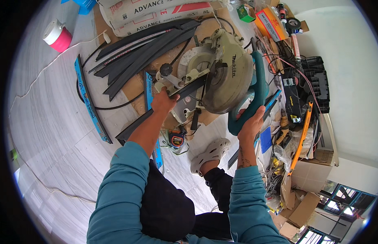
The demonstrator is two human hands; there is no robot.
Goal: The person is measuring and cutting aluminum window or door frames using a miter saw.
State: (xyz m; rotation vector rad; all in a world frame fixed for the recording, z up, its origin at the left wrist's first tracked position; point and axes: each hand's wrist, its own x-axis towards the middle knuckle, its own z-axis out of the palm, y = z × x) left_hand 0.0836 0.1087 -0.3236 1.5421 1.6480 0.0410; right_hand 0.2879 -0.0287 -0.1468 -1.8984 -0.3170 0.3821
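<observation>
- Left hand (163, 101): fingers are curling down and pressing on a long dark strip (156, 116) lying across the base of the saw; the fingertips are hidden under the knuckles, so how tightly they are gripping cannot be told.
- Right hand (251, 122): fingers are wrapping closed around the teal handle (260, 87) of the saw, clenched around it.
- Saw (225, 77): a mitre saw with a pale green blade guard is sitting on a board on the floor, between the two hands; the blade itself is hidden behind the guard.
- Dark strip: it is running from the lower left up under the guard; its far end is hidden there.
- Pile of dark strips (144, 49): lying just behind the saw, in front of stacked sacks (156, 12).
- Tape measure (177, 140): lying on the floor near a sandalled foot (211, 152).
- Clutter of cables and tools (297, 101): on the right, too tangled to make out singly.
</observation>
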